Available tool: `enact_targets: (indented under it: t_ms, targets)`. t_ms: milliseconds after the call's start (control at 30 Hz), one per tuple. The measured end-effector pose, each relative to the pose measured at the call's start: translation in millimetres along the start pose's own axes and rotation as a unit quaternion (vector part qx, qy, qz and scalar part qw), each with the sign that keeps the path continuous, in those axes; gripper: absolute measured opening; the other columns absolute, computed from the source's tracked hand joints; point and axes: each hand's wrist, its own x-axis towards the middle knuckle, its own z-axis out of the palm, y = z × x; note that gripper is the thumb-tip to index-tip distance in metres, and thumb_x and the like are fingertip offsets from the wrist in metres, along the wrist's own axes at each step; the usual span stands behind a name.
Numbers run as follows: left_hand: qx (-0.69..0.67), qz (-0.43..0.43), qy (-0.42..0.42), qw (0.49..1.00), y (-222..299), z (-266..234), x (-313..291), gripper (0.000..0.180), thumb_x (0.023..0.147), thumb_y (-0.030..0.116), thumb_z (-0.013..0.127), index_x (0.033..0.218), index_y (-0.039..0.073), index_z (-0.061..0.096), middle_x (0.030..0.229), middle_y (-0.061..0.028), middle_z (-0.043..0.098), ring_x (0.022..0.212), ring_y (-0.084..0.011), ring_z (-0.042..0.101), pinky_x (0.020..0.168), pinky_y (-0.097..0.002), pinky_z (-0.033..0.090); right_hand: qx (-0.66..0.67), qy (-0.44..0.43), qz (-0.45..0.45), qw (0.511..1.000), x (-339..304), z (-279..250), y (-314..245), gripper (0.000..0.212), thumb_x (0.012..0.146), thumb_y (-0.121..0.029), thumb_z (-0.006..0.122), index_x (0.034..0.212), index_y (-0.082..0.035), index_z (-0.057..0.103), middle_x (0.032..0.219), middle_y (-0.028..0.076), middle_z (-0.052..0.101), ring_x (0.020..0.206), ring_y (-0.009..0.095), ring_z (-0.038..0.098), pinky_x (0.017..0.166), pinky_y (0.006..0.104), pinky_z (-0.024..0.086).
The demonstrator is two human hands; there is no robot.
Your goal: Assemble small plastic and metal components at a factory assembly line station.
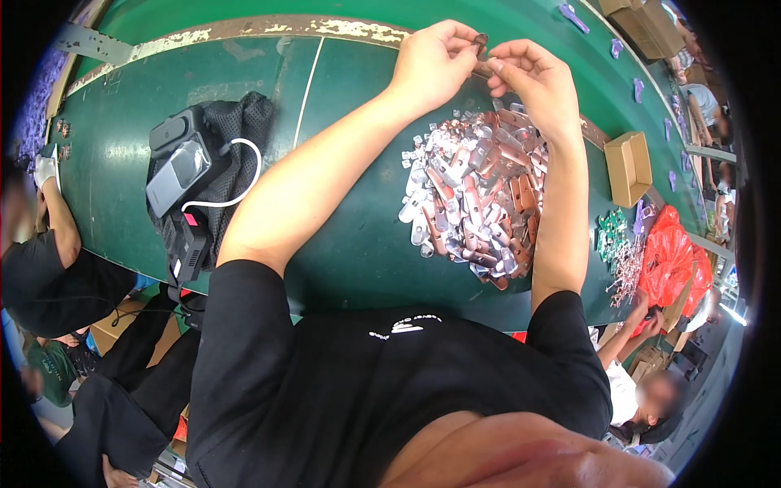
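Note:
My left hand [435, 69] is closed, its thumb and fingers pinching a small dark brown piece [481, 40] above the far side of the table. Close beside it, the thumb and fingers of my right hand [538, 85] come together in a pinch. What lies between the right fingertips is too small to make out. Below both hands spreads a heap of small parts [472, 195], brown elongated pieces mixed with clear plastic ones. My right forearm passes along the heap's right side and hides part of it.
On the green table [350, 244], a black mesh bag [248, 122] lies to the left with grey devices [179, 175] and a white cable [257, 167]. An open cardboard box [628, 171], green and coppery small parts [622, 252] and a red plastic bag [671, 252] are at right. Other people sit at both sides.

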Motion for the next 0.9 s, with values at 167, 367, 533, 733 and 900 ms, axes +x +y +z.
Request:
enact_targets:
  t_ms: [167,367,533,733,900]
  targets:
    - [0.011,0.036,0.033,0.999,-8.1,4.9,-0.5,0.024,0.091,0.012,0.068,0.110,-0.001,0.072,0.099,-0.0157,0.078,0.089,-0.0200,0.077,0.079,-0.0330,0.061,0.016,0.012,0.002,1.000,-0.4,3.1,0.2,0.017,0.095,0.002,0.065,0.111,0.006,0.068,0.098,0.011,0.074,0.084,0.014,0.071,0.076,0.0261,0.060]
    - [0.016,0.043,0.025,0.999,-10.6,5.0,0.4,0.024,0.091,0.013,0.067,0.111,-0.001,0.072,0.096,-0.0150,0.079,0.088,-0.0213,0.078,0.079,-0.0328,0.062,0.024,0.021,0.019,0.999,-1.0,3.4,-4.7,0.017,0.094,0.002,0.066,0.110,0.008,0.069,0.101,0.012,0.075,0.086,0.016,0.073,0.081,0.0279,0.061]
    - [0.025,0.035,-0.013,0.999,-6.3,3.4,0.0,0.022,0.100,0.005,0.063,0.120,-0.003,0.066,0.105,-0.0116,0.076,0.092,-0.0129,0.073,0.075,-0.0269,0.062,0.049,0.052,0.003,0.997,0.7,5.1,0.3,0.018,0.095,0.002,0.067,0.111,0.008,0.066,0.098,0.013,0.074,0.087,0.017,0.074,0.078,0.0274,0.062]
    - [0.082,0.047,-0.032,0.995,4.0,3.0,-5.6,0.023,0.098,0.005,0.065,0.120,-0.003,0.068,0.106,-0.0115,0.076,0.095,-0.0145,0.074,0.082,-0.0286,0.062,-0.044,0.082,0.013,0.996,-0.8,7.7,-1.9,0.026,0.094,0.003,0.068,0.118,0.008,0.059,0.095,0.012,0.074,0.081,0.016,0.072,0.074,0.0275,0.061]
    - [0.111,0.070,-0.056,0.990,6.3,0.9,-8.6,0.023,0.095,0.005,0.067,0.117,-0.003,0.070,0.104,-0.0127,0.077,0.098,-0.0161,0.075,0.087,-0.0290,0.061,-0.112,0.092,0.026,0.989,-3.5,8.8,-6.1,0.029,0.092,0.002,0.070,0.119,0.007,0.060,0.091,0.012,0.074,0.079,0.014,0.072,0.072,0.0265,0.060]
